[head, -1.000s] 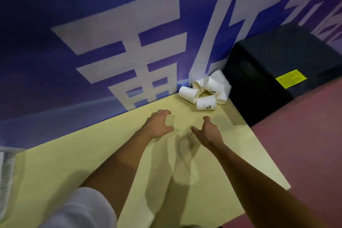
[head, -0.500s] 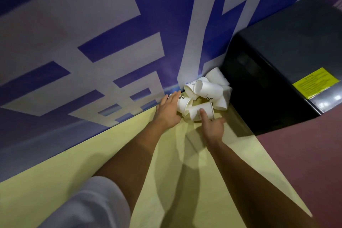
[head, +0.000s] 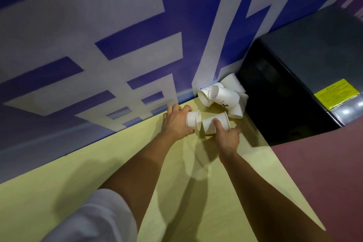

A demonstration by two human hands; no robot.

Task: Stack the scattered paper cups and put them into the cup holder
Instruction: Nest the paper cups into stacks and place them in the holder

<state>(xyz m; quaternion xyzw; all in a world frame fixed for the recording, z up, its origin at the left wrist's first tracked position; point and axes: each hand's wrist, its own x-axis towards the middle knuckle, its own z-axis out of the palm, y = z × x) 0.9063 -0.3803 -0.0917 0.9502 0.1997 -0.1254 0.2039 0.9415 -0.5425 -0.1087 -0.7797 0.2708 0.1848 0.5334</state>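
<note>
Several white paper cups lie on their sides in the far corner of a yellow table (head: pixel 121 165). My left hand (head: pixel 176 122) grips one cup (head: pixel 193 120) whose rim faces right. My right hand (head: pixel 226 136) holds a second cup (head: pixel 213 124) just beside it, thumb laid over its wall. The two held cups touch or nearly touch at the rim. Behind them a pile of cups (head: pixel 224 97) leans against the wall. No cup holder shows in this view.
A blue wall with large white characters (head: pixel 117 51) runs along the table's far edge. A black box with a yellow label (head: pixel 306 76) stands right of the corner. Dark red floor (head: pixel 324 173) lies beyond the table's right edge.
Both hands reached forward from mid-table to the cup pile and each took hold of a cup. The two held cups have come a little away from the pile. The camera moved closer.
</note>
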